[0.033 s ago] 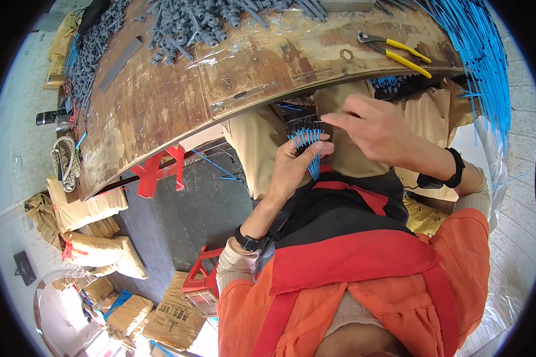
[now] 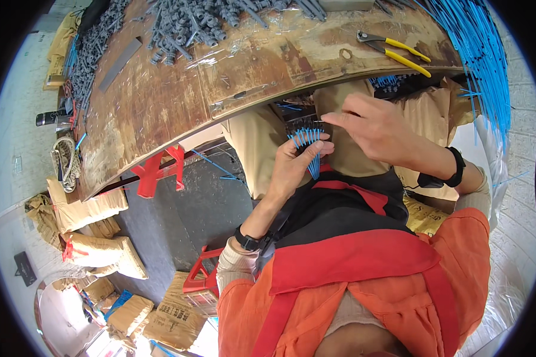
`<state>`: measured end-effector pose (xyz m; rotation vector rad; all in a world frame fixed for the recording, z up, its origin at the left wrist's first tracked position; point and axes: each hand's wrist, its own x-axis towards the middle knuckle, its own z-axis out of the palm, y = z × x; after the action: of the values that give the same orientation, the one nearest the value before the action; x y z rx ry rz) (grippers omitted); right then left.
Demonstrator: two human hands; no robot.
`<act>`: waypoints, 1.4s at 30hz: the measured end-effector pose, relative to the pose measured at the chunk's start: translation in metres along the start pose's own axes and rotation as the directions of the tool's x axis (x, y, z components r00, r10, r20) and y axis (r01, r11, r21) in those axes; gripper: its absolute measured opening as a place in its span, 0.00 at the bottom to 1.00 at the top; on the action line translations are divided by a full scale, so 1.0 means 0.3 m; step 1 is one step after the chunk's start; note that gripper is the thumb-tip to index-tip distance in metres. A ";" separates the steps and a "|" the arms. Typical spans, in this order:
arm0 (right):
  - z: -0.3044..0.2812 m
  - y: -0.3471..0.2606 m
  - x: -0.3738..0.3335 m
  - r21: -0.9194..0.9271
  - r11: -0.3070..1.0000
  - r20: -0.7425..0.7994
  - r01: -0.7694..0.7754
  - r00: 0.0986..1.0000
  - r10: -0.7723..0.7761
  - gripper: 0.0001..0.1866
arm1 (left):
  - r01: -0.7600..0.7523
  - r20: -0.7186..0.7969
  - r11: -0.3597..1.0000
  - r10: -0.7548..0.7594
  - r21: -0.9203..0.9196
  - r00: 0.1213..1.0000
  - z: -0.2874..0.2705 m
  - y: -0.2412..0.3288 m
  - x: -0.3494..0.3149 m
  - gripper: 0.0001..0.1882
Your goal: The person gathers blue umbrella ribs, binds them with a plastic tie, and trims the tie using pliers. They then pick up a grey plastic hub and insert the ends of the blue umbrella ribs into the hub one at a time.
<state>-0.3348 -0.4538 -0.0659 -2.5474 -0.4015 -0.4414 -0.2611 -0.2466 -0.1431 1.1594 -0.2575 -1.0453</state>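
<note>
My left hand (image 2: 292,163) is closed around a fanned bundle of thin blue tubes (image 2: 307,137), held low over my lap below the table edge. Small black tips show at the bundle's far end, and its lower ends point toward my apron. Just right of those tips is my right hand (image 2: 369,128), its fingers curled and the index finger and thumb brought together. A tiny dark piece seems to stick out at its fingertips, too small to name. Beyond both hands, on the wooden table (image 2: 244,71), lie cutting pliers (image 2: 393,50) with yellow handles.
Grey plastic fittings (image 2: 187,27) are heaped at the table's far side, with a flat grey strip (image 2: 120,63) to their left. Long blue tubes (image 2: 482,65) hang over the right end. A red stool (image 2: 202,276), a brown paper sack (image 2: 101,253) and other sacks stand at left.
</note>
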 end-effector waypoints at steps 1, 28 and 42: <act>0.006 0.004 -0.003 0.001 1.000 -0.001 -0.002 1.000 0.002 0.22 | 0.006 -0.001 1.000 -0.006 0.017 1.000 0.000 0.003 -0.002 0.13; 0.068 -0.002 -0.030 0.121 0.990 -0.102 -0.076 0.991 0.088 0.12 | 0.045 0.084 0.999 -0.047 0.027 0.995 0.012 -0.001 0.007 0.13; 0.044 -0.018 -0.008 0.010 0.996 -0.073 -0.086 0.994 0.086 0.15 | 0.007 0.113 0.994 -0.019 0.106 0.993 0.002 -0.008 0.021 0.13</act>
<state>-0.3361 -0.4427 -0.0751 -2.5224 -0.2648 -0.4986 -0.2595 -0.2521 -0.1471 1.1984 -0.3998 -1.1219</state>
